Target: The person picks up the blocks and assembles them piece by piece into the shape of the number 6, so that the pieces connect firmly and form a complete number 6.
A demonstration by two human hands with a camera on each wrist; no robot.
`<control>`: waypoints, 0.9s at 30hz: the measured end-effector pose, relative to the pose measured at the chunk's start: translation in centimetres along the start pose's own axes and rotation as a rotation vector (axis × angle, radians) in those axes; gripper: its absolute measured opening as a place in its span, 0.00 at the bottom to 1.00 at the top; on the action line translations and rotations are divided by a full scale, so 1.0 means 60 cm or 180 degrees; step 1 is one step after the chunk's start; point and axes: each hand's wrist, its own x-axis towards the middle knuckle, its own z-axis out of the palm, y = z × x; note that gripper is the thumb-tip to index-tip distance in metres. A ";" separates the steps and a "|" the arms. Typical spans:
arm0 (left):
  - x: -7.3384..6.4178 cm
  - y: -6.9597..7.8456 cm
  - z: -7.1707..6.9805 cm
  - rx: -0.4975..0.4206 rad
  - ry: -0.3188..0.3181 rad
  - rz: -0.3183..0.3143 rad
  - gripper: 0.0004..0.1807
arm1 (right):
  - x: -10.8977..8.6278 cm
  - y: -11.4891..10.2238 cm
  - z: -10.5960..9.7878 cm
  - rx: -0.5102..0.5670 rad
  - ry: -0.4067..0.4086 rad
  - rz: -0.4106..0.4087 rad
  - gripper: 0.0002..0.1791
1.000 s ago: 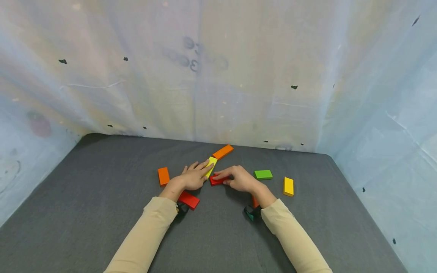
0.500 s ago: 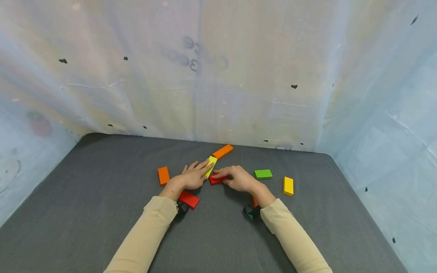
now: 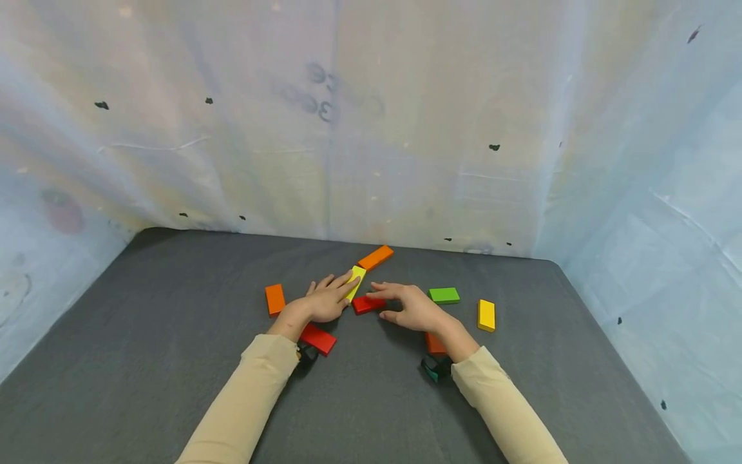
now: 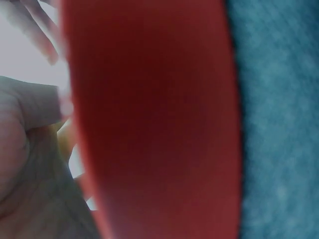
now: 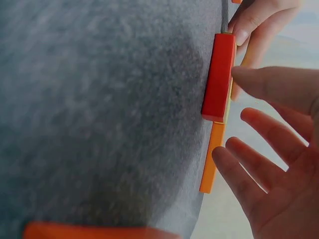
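Observation:
My left hand (image 3: 327,303) lies with its fingers spread, the fingertips resting on a yellow block (image 3: 357,278). A red block (image 3: 365,305) lies beside the yellow one's near end. Just over that red block is my right hand (image 3: 414,308), fingers extended and thumb apart. In the right wrist view, a gap shows between the right fingers (image 5: 264,127) and the red block (image 5: 218,79). An orange block (image 3: 375,257) meets the far end of the yellow one. Another red block (image 4: 154,119) fills much of the left wrist view, close by that wrist.
An orange block (image 3: 275,300) lies left of the left hand. To the right are a green block (image 3: 444,296) and a deeper yellow block (image 3: 486,315). Beneath the right wrist lies an orange-red block (image 3: 435,344). Pale sheeting (image 3: 406,129) walls the back and sides of the grey surface (image 3: 371,399).
My right hand has let go of the red block, its fingers spreading and lifting slightly. The left hand stays on the yellow block.

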 end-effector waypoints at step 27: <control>0.001 -0.007 -0.005 -0.0129 -0.0071 0.0144 0.30 | -0.085 0.023 -0.018 0.0070 0.0293 0.0055 0.27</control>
